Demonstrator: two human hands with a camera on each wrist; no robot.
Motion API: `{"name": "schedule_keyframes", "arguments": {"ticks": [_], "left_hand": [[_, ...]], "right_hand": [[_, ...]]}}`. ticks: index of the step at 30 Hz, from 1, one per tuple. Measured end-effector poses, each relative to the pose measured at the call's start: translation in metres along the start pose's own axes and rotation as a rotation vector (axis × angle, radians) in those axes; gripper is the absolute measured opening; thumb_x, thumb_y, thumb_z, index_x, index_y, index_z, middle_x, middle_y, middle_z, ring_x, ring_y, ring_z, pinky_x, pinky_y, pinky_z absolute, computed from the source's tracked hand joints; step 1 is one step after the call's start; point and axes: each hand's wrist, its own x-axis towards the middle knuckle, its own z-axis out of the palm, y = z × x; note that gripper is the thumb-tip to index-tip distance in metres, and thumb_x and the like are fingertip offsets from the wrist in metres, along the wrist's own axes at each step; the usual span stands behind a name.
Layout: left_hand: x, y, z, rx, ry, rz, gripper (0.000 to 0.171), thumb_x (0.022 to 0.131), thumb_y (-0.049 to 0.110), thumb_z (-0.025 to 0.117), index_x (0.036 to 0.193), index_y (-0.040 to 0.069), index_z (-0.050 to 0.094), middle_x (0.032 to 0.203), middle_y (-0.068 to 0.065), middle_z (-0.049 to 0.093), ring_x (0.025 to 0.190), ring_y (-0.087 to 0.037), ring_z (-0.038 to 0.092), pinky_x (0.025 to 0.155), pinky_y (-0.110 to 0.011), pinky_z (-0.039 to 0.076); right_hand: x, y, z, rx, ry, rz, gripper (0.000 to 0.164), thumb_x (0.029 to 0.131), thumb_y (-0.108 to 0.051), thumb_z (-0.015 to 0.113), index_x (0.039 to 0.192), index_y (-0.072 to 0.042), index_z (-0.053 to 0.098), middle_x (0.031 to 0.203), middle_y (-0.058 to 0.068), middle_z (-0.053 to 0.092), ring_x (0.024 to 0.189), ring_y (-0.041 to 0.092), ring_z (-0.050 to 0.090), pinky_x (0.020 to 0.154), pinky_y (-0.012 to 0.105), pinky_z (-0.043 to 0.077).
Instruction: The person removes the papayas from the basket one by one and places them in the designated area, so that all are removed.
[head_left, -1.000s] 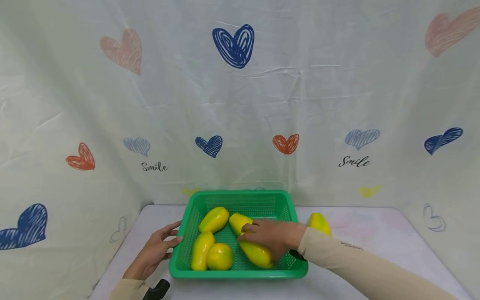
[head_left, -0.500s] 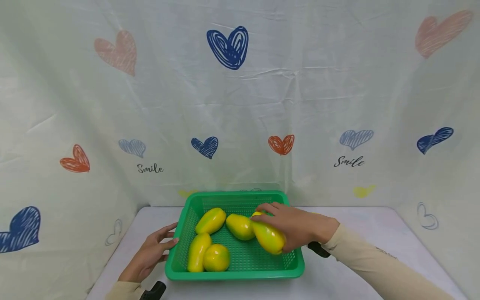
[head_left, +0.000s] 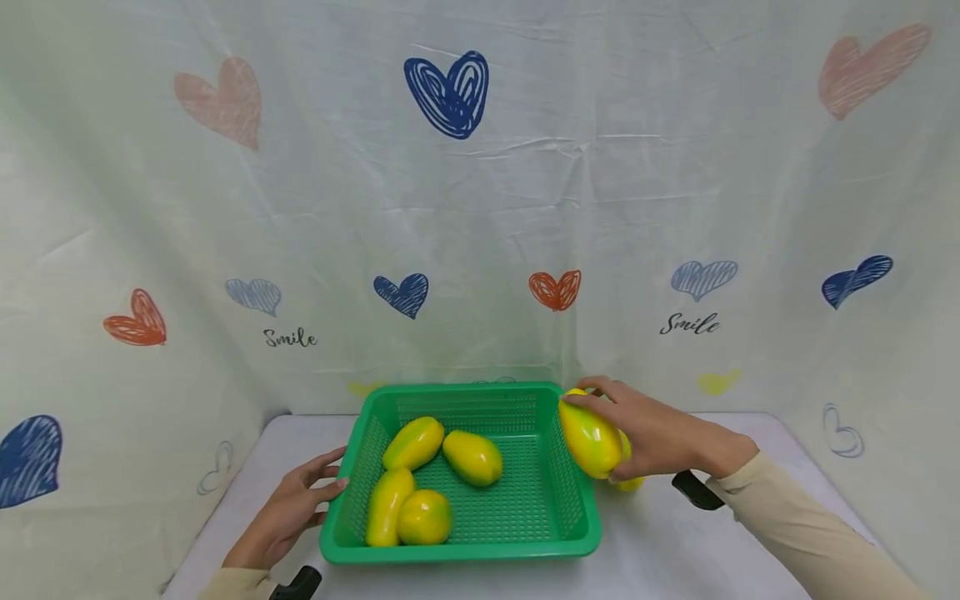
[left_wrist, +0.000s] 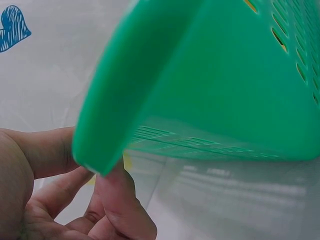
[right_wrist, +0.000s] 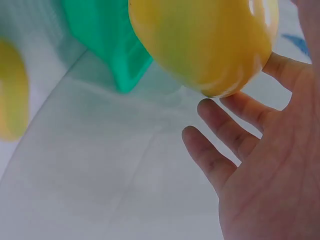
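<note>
In the head view my right hand [head_left: 663, 429] holds a yellow mango [head_left: 588, 437] just above the right rim of the green plastic basket [head_left: 457, 552]. The right wrist view shows the mango [right_wrist: 200, 45] held at its side by the fingertips, with two fingers lying clear of it. My left hand [head_left: 288, 504] pinches the basket's left rim [left_wrist: 117, 100] between thumb and fingers. Inside the basket lie a mango [head_left: 414, 443] at back left, one [head_left: 472, 458] near the middle, a long one [head_left: 388, 507] and a rounder yellow fruit [head_left: 424, 517] at front left.
Another yellow fruit [head_left: 630, 483] sits on the white table [head_left: 712, 533] right of the basket, partly hidden behind the held mango and my right hand. A white curtain [head_left: 480, 208] with printed hearts hangs behind the table.
My right hand has lifted a mango from the basket's right half and carried it right, over the rim. The middle mango has shifted slightly. My left hand stays at the rim.
</note>
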Motion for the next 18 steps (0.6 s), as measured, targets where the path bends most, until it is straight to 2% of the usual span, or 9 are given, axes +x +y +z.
{"name": "schedule_keyframes", "arguments": {"ticks": [11,18], "left_hand": [[0.001,-0.001,-0.003,0.002,-0.023,-0.003,0.067,0.107,0.013,0.064,0.163,0.0,0.031,0.148,-0.034,0.039,0.1,-0.024,0.061,0.081,-0.038,0.058],[0.002,-0.001,-0.002,-0.008,-0.028,0.002,0.066,0.107,0.012,0.064,0.163,0.0,0.031,0.148,-0.033,0.039,0.099,-0.024,0.062,0.082,-0.038,0.058]], "right_hand": [[-0.041,0.033,-0.002,0.002,0.085,0.14,0.095,0.074,-0.016,0.095,0.156,-0.014,0.047,0.155,0.018,0.039,0.13,0.038,0.052,0.097,0.051,0.058],[-0.061,0.049,0.003,-0.017,0.121,0.232,0.095,0.072,-0.016,0.096,0.154,-0.011,0.049,0.153,0.019,0.042,0.128,0.039,0.052,0.097,0.056,0.057]]}}
